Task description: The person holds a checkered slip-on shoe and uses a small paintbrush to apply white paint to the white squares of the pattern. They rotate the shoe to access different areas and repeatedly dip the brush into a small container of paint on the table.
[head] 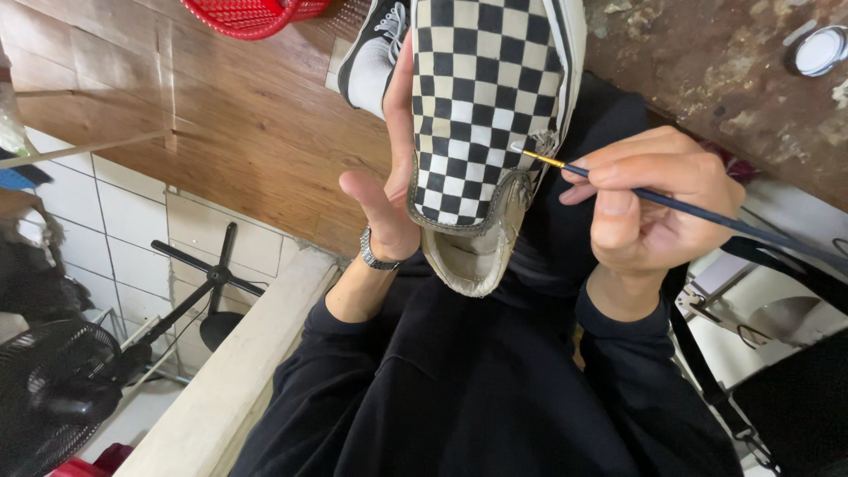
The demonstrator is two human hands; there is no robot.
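I hold a black-and-white checkered canvas slip-on shoe (481, 115) up over my lap, heel opening toward me, its worn pale lining showing and the edge by the opening frayed into loose threads; my left hand (389, 190) is wrapped behind its left side, thumb raised, a metal watch (375, 256) on that wrist; my right hand (649, 208) is pinched shut on a thin dark-handled brush (671, 205) whose fine tip with a yellow band touches the frayed edge; I judge the bristles could slip onto the clean checks if the shoe tilts in my one-handed hold; beyond lie a scuffed brown surface (724, 79), a small round tin (817, 50), a red basket (252, 15), and wooden floor (230, 124)
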